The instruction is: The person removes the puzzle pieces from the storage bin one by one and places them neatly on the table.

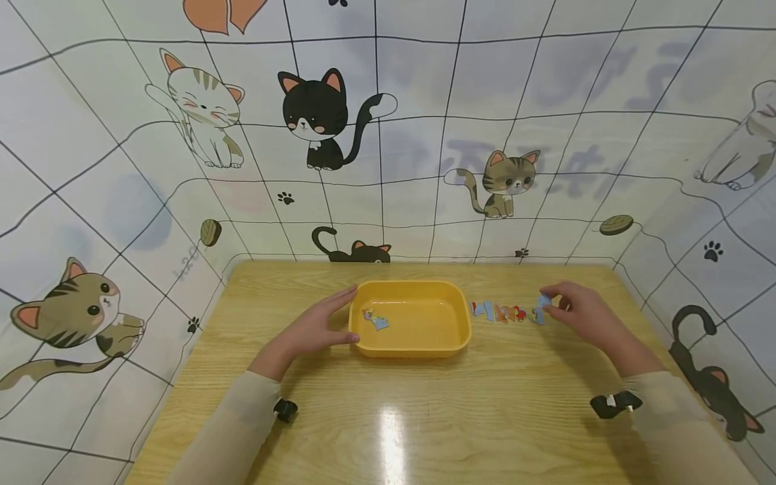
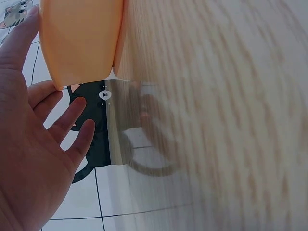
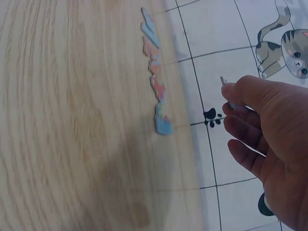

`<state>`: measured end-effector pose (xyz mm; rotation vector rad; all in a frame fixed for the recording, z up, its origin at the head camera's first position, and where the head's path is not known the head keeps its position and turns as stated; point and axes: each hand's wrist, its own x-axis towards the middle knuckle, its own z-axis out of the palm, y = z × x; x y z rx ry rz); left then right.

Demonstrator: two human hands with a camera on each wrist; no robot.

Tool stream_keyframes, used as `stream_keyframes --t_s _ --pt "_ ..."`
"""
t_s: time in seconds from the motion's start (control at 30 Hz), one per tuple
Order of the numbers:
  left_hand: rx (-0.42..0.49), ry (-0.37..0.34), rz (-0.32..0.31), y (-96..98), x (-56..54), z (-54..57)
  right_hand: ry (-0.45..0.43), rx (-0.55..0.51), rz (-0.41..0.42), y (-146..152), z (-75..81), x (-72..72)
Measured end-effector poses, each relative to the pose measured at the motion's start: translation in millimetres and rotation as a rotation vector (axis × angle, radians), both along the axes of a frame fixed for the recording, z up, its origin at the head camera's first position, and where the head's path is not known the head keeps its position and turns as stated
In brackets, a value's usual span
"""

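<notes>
In the head view, my left hand (image 1: 312,330) touches the left end of a yellow plastic tray (image 1: 410,352). Its thumb and forefinger lie at the tray's corners; the left wrist view shows the other fingers spread apart. Several small, flat, irregular colored pieces, like jigsaw pieces, lie in the tray, among them a pale blue piece (image 1: 380,323). My right hand (image 1: 585,316) pinches a small blue piece (image 1: 544,300) between thumb and fingers, raised over the table's right side. Just below it lies a blue-and-green piece (image 3: 163,126), at the end of a row of pieces (image 3: 150,48).
The row of red, orange and blue pieces runs rightward from the tray along the wooden table (image 1: 339,417). Behind the table and at both sides stand walls (image 1: 412,202) with printed cats and grid lines. Dark straps (image 1: 615,404) circle both wrists.
</notes>
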<state>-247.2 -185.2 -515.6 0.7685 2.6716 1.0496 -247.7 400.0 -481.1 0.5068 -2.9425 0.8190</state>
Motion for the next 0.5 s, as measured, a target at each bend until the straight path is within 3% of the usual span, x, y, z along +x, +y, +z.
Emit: stream_keyframes --t_s 0.5 --pt "0.002 -0.004 0.001 -0.7 -0.1 0.8 -0.052 0.048 -0.095 19.6 -19.3 -5.7"
